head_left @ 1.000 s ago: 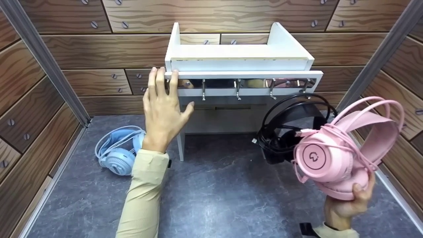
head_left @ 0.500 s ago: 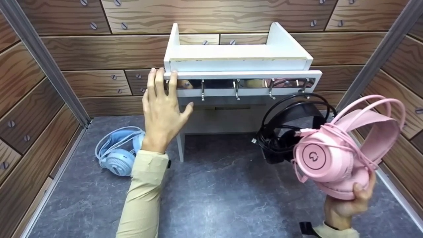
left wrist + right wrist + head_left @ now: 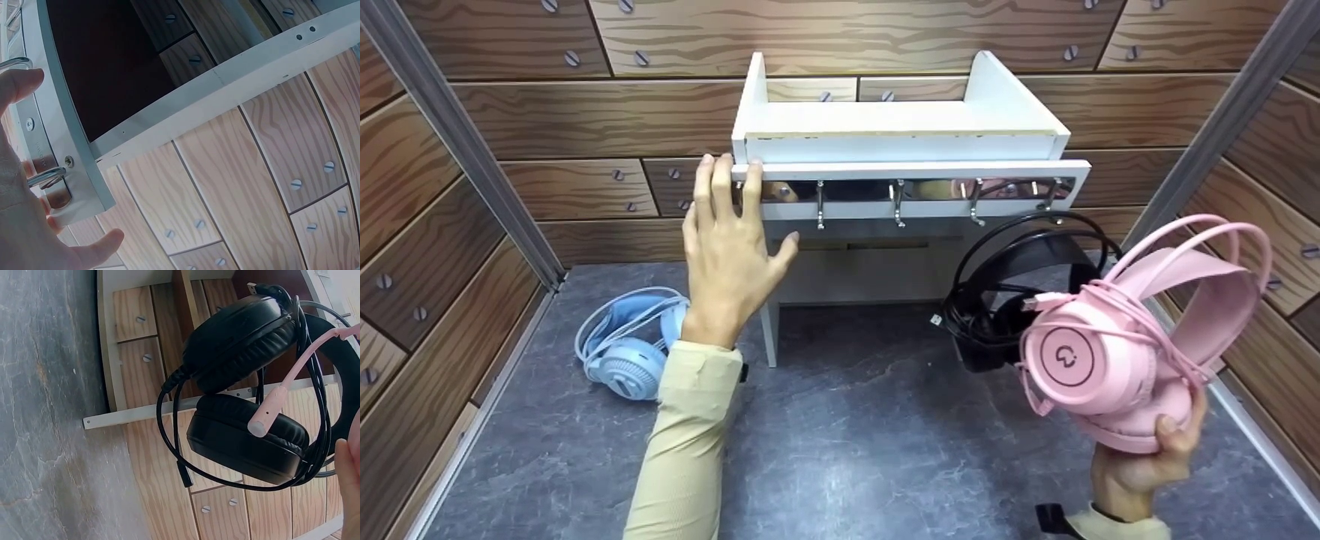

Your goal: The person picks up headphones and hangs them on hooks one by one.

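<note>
My left hand [image 3: 727, 259] rests with extended fingers over the left end of the white hook rail [image 3: 930, 166], thumb spread to the side. In the left wrist view, a thumb and fingertip show on either side of the rail end [image 3: 84, 194]. My right hand [image 3: 1147, 465] grips a pink headset [image 3: 1076, 364] by its lower ear cup, held up at the right with its cable looped around it. Behind it a black headset [image 3: 1054, 255] hangs at the rail's right end. The right wrist view shows its ear cups [image 3: 247, 444] with the pink microphone boom [image 3: 273, 410] in front.
A blue headset [image 3: 630, 367] lies on the grey floor surface [image 3: 840, 450] left of the white shelf unit [image 3: 877, 116]. Several metal hooks [image 3: 899, 202] line the rail. Wood-patterned panels [image 3: 607, 112] enclose the back and both sides.
The right hand and pink headset have shifted slightly left. The left hand stays at the rail end.
</note>
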`<state>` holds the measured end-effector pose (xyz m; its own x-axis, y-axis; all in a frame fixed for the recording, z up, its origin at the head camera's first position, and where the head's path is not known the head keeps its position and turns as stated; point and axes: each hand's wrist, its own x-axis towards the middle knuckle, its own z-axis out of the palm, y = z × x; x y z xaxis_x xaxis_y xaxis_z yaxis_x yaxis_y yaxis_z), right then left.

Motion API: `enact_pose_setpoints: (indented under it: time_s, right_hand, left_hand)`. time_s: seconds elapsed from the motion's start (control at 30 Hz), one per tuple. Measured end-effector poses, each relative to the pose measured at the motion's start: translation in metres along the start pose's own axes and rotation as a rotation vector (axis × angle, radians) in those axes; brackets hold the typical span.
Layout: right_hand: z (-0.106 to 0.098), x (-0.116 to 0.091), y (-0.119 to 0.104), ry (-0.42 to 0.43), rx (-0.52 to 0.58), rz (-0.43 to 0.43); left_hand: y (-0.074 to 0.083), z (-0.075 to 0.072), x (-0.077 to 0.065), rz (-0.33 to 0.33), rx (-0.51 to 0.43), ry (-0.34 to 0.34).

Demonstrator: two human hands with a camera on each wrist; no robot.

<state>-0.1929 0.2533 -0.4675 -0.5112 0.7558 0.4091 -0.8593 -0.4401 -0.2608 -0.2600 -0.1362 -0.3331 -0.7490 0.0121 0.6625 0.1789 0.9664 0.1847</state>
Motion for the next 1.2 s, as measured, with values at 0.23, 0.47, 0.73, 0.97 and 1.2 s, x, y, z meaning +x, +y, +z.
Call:
enact_pose_setpoints:
  time_s: [0.23, 0.47, 0.73, 0.97, 1.2]
  right_hand:
    - [0.001, -0.002, 0.0, -0.018, -0.02, 0.019]
    - [0.003, -0.002, -0.001, -0.034, -0.041, 0.03]
    - [0.003, -0.005, 0.002, -0.053, -0.023, 0.038]
    - [0.004, -0.006, 0.004, -0.066, -0.013, 0.046]
    - [0.011, -0.004, 0.006, -0.093, 0.007, 0.068]
  left_hand:
    - [0.0, 0.0, 0.0, -0.001, 0.009, -0.011]
    - [0.0, -0.001, -0.001, -0.006, 0.013, -0.025]
    - [0.0, -0.001, 0.0, -0.004, 0.012, -0.019]
    - [0.0, -0.001, 0.0, -0.002, 0.013, -0.015]
    - [0.0, -0.001, 0.001, -0.003, 0.01, -0.014]
